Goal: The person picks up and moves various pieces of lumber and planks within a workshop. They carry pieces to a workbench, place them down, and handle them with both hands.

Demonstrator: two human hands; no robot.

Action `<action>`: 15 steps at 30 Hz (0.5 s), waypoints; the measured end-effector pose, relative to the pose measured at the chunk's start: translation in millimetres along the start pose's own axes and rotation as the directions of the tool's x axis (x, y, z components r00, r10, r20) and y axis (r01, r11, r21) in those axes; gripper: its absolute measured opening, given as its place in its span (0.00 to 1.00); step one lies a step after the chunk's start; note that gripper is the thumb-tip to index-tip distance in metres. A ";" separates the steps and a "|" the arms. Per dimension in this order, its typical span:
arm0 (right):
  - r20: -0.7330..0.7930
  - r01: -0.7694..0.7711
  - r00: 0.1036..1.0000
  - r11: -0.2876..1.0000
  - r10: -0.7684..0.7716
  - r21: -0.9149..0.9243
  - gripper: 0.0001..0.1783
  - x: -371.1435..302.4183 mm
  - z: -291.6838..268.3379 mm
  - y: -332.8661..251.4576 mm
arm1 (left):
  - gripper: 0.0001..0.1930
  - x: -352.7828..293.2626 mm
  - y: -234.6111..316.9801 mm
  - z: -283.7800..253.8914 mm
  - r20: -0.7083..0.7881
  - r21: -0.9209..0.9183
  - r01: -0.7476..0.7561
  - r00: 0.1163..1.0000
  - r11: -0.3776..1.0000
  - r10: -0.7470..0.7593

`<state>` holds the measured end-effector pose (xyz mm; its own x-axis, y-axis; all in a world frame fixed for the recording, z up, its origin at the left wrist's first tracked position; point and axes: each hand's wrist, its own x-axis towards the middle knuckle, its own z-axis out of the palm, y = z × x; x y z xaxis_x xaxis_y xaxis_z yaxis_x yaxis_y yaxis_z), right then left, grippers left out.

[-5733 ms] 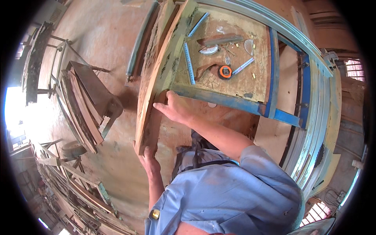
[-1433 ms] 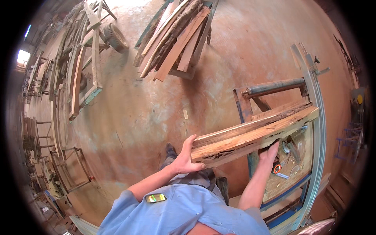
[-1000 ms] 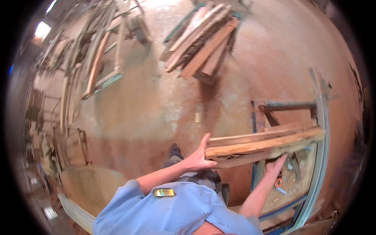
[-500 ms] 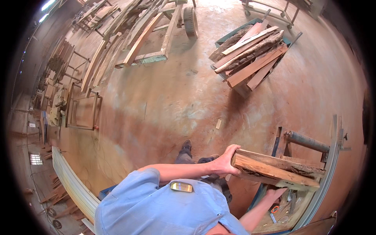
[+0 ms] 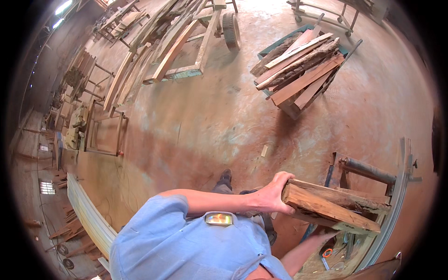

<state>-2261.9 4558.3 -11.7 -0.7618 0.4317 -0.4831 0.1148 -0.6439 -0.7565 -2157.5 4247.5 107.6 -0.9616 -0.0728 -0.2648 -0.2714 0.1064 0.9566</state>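
My left hand (image 5: 274, 196) is closed around the near end of a rough timber piece (image 5: 331, 207), its thumb and fingers wrapped over the end. A second length of timber with a dark, bark-like edge (image 5: 347, 196) lies alongside it, on the far side. Both slant away to the right, over a blue-framed bench with a metal roller (image 5: 368, 170). From below, my right hand (image 5: 325, 232) reaches under the timber near its middle. Its fingers are hidden beneath the wood, so their grip does not show.
A tape measure (image 5: 326, 253) with an orange ring lies on the bench beside small tools. A long metal rail (image 5: 392, 210) edges the bench's right side. Ahead stands a cart of boards (image 5: 308, 65). Farther left is a wheeled frame (image 5: 182, 72) loaded with long timber. A small offcut (image 5: 264, 150) lies on the floor.
My left hand and the near end of the timber have shifted slightly right. My right hand has moved a little farther under the wood. The view has tilted slightly.
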 end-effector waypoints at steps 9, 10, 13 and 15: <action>0.032 0.008 0.999 1.000 -0.007 -0.024 0.36 -6.2 22.7 2.8 | 0.54 -7.6 27.7 -2.0 0.009 0.093 -0.064 0.998 0.994 0.064; 0.036 0.000 0.999 1.000 0.001 -0.028 0.36 -6.7 24.4 2.4 | 0.54 -8.3 30.3 -1.8 0.008 0.087 -0.076 0.997 0.993 0.075; 0.059 -0.019 0.998 0.999 0.021 -0.040 0.36 -10.7 31.5 4.1 | 0.53 -8.5 30.2 -0.4 0.000 0.103 -0.118 0.993 0.988 0.119; 0.077 -0.022 0.997 0.998 0.026 -0.051 0.36 -12.8 38.2 4.5 | 0.53 -9.6 28.5 -1.1 -0.003 0.117 -0.142 0.990 0.983 0.143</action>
<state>-2276.0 4525.7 8.0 -0.8055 0.3649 -0.4670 0.1638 -0.6203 -0.7671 -2156.0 4250.2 137.5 -0.9904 -0.0594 -0.1248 -0.1353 0.2313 0.9634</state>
